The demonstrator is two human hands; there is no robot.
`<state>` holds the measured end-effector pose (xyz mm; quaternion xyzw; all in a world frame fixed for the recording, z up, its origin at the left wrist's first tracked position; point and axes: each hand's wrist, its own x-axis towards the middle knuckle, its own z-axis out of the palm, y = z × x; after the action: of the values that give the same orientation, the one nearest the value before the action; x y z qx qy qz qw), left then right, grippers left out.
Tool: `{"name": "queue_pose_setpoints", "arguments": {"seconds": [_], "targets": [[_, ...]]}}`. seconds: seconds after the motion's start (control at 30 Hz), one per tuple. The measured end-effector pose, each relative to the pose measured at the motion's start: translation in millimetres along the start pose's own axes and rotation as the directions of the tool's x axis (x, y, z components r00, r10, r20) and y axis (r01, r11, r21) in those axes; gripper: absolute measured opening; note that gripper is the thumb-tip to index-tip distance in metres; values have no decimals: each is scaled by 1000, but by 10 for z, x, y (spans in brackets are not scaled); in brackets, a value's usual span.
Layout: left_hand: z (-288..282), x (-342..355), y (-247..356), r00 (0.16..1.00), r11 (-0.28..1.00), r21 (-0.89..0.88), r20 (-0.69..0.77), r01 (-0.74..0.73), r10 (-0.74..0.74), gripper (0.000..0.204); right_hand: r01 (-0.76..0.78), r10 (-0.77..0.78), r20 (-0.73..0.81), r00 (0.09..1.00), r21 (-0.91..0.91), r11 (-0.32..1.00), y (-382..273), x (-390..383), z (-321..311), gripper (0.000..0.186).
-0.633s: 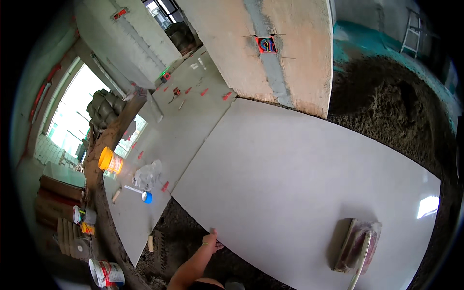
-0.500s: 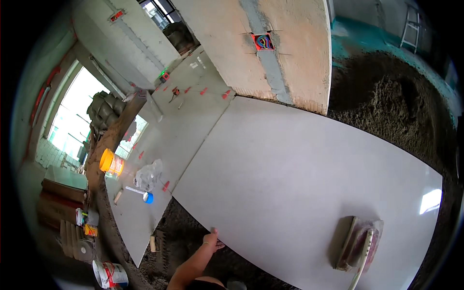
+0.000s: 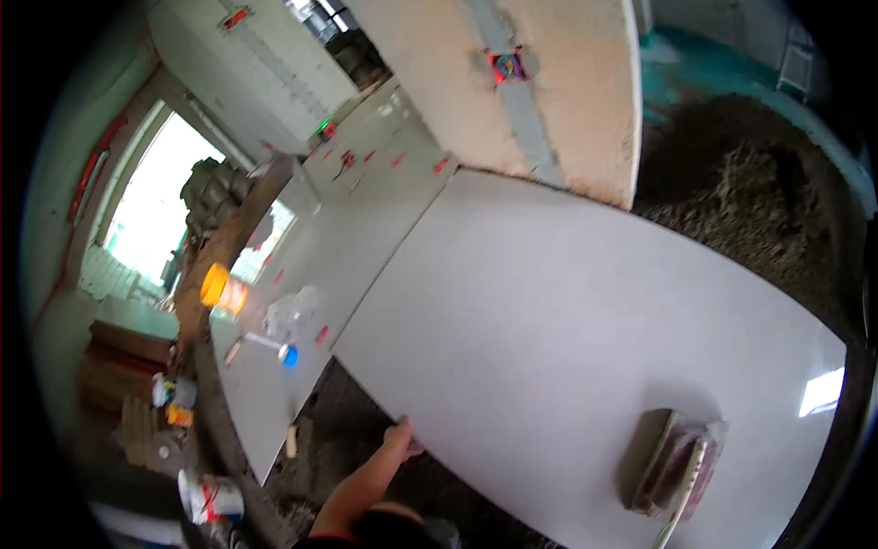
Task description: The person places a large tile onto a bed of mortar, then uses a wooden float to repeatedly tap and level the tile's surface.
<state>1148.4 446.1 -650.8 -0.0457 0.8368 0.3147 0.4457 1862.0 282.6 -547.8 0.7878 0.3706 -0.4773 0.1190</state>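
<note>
A large white floor tile [image 3: 567, 320] lies on a bed of dark mortar. My left hand [image 3: 401, 437] is at its near left edge, thumb on top and fingers curled around the edge. My forearm [image 3: 357, 494] comes up from the lower edge of the view. My right hand is out of sight. On the tile's near right part rests a dark block wrapped in clear plastic [image 3: 672, 457] with a light handle sticking out.
Another white tile [image 3: 311, 274] lies to the left, with red spacers, an orange cup [image 3: 215, 284], a clear plastic bag [image 3: 291, 313] and a blue-tipped tool [image 3: 288, 355] on it. A heap of mortar [image 3: 750, 201] sits far right. A plastered wall [image 3: 567, 101] stands behind. Small cans [image 3: 206, 499] stand at lower left.
My left hand stays on the tile's edge. The view has shifted only slightly.
</note>
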Motion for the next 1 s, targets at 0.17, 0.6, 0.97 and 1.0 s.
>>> {"name": "queue_pose_setpoints", "arguments": {"seconds": [0.17, 0.6, 0.97, 1.0], "targets": [[-9, -40, 50, 998, 998, 2, -30, 59, -59, 57, 27, -25, 39, 999, -56, 998, 22, -14, -136, 57], [-1292, -736, -555, 911, 956, 258, -345, -138, 225, 46, 122, -95, 116, 989, -249, 961, 178, 167, -353, 61], [-2113, -666, -354, 812, 409, 904, -330, 125, 481, 36, 95, -125, -217, 968, -142, 985, -38, -87, -181, 47], [-2122, -597, -268, 806, 412, 898, -355, 153, 473, 36, 78, -61, -116, 991, 145, 986, -112, -115, -131, 52]]}}
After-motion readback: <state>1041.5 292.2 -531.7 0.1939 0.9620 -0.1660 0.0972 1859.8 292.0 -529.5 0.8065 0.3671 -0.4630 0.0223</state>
